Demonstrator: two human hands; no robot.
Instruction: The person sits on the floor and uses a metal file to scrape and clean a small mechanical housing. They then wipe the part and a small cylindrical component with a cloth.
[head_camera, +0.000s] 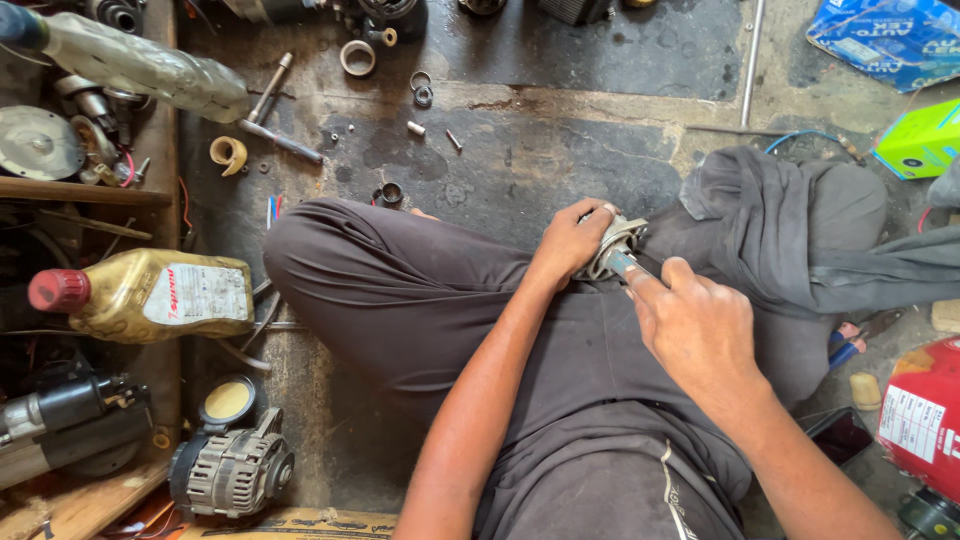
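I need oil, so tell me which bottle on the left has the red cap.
The golden-yellow oil bottle lying on its side, with a red cap pointing left. The other, a clear plastic bottle farther up, has a dark blue cap.

Pretty bright daylight shot, soft and even, nothing blown out. The concrete floor (560, 150) is lit best across the top and right, while the left side with the wooden shelf (90, 190) falls into murkier shadow. Shadows under the legs are soft, no hard edges. There's a bit of shine on the oil bottle (150, 295) and the plastic wrap top left. Focus is decent in the middle, and the corners stretch a little, wide-lens style.
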